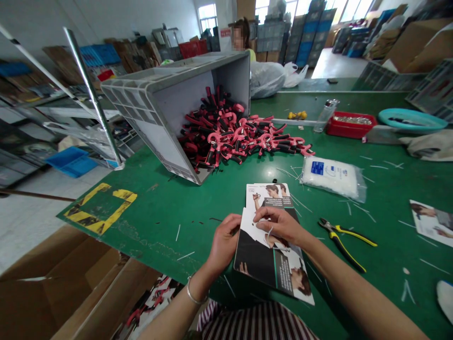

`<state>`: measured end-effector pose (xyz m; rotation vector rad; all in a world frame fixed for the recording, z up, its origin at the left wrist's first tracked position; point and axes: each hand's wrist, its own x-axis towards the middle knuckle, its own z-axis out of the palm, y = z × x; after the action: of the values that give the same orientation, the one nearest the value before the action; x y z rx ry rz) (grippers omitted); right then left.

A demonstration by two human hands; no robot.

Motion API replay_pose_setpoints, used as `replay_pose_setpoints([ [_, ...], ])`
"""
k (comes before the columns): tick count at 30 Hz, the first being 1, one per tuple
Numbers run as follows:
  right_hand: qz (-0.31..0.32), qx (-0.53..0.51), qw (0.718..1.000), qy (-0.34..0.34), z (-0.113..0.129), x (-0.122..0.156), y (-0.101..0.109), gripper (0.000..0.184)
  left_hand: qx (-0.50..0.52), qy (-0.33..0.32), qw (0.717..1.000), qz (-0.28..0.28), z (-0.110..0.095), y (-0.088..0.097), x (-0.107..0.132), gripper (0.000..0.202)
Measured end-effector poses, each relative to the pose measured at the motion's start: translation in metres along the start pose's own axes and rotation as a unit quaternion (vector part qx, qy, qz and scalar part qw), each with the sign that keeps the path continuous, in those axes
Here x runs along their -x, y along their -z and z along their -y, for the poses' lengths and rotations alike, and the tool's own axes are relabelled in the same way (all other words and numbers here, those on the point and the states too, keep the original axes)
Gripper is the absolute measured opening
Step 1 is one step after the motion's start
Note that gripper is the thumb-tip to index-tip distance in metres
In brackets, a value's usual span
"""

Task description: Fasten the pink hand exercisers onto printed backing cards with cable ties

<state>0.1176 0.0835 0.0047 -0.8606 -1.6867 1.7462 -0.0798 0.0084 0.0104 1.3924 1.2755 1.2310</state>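
My left hand (225,241) is closed on the left edge of a printed cardboard card (255,257), which is tilted up above the table. Over the card's face, my right hand (278,224) has thumb and forefinger pinched beside a small hole. A thin white cable tie (270,233) curves out just under those fingers; its far end is hidden. Behind this card lie more printed cards (252,192) of the same kind. To the right rest diagonal cutters (334,233) with yellow and black handles. A clear bag of white cable ties (334,177) lies farther back.
A grey crate (152,118) lies on its side, spilling red-and-black plier-like tools (244,134). Behind are a red tray (350,124) and a turquoise basin (412,119). Loose white strips litter the green table (148,212). Cardboard boxes (71,283) stand lower left. Another person (252,54) is beyond the crate.
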Motion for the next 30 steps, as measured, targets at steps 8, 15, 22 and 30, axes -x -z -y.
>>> replay_pose_setpoints([
  [8,0.003,0.047,0.999,0.023,0.004,0.003,-0.002,0.022,0.136,0.08,0.987,-0.032,-0.003,-0.003,0.002,0.031],
  [15,0.017,0.038,0.998,0.047,0.001,0.004,-0.004,0.018,0.063,0.036,0.997,0.027,0.003,0.002,0.009,0.015],
  [22,0.023,0.051,0.998,0.03,-0.001,0.003,-0.004,0.019,0.159,0.112,0.981,-0.003,0.006,-0.002,0.011,0.022],
  [30,0.002,0.103,0.994,0.032,0.003,0.007,-0.009,0.019,0.204,0.152,0.967,-0.013,-0.011,0.005,0.013,0.039],
])
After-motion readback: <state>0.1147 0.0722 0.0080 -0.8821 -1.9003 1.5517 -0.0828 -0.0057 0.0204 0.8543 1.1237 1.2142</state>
